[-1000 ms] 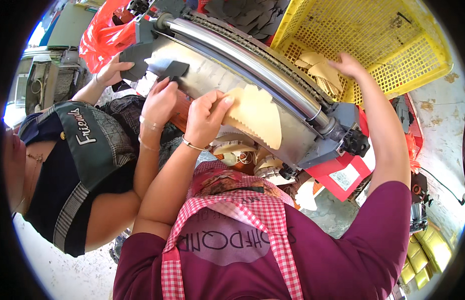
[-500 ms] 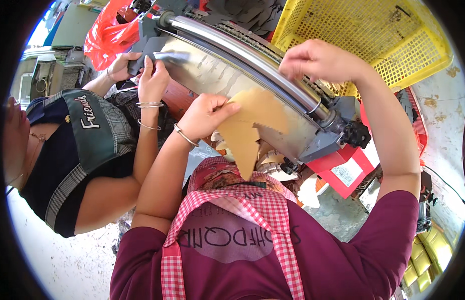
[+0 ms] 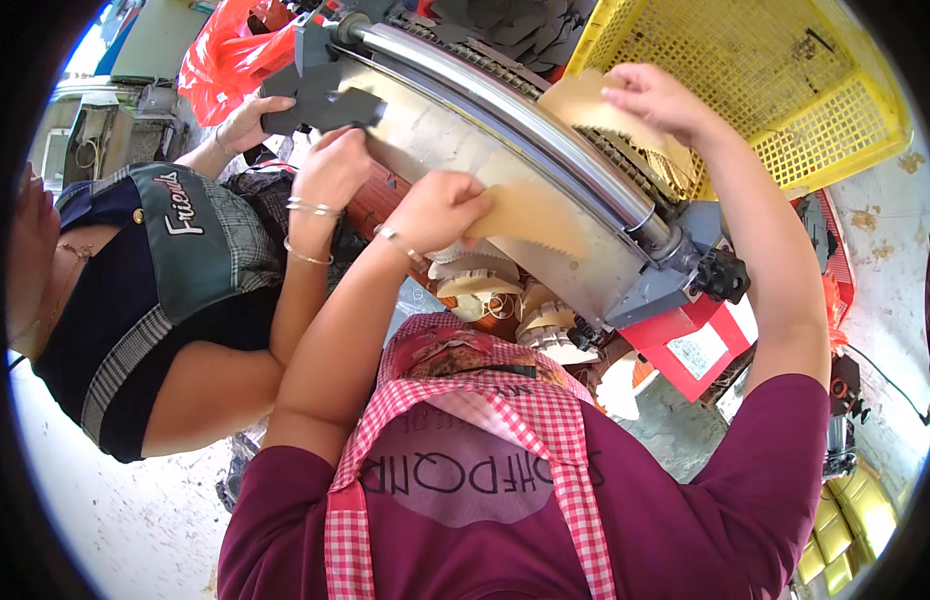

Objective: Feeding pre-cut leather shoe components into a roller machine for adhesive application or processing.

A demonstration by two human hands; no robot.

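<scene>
My left hand [image 3: 440, 212] pinches a thin tan piece with a saw-toothed edge [image 3: 535, 222], holding it over the metal feed plate [image 3: 425, 140] of a roller machine. Beyond the shiny roller [image 3: 515, 105], my right hand [image 3: 660, 100] grips a second tan toothed piece [image 3: 593, 108] by its edge, close to the yellow basket. Under the plate's near edge, several more toothed pieces [image 3: 477, 275] lie stacked. To my left, a co-worker's hands [image 3: 330, 168] handle dark grey flat pieces [image 3: 320, 100] at the plate's left end.
A yellow perforated basket [image 3: 755, 90] stands behind the machine at the right. Dark scraps [image 3: 515, 30] are heaped behind the roller. A black knob [image 3: 723, 275] juts from the machine's right end, above a red box [image 3: 675, 345]. A red plastic bag [image 3: 230, 65] hangs at the far left.
My right hand has moved up and now holds a tan piece behind the roller. The piece in my left hand has swung from hanging down to lying over the plate.
</scene>
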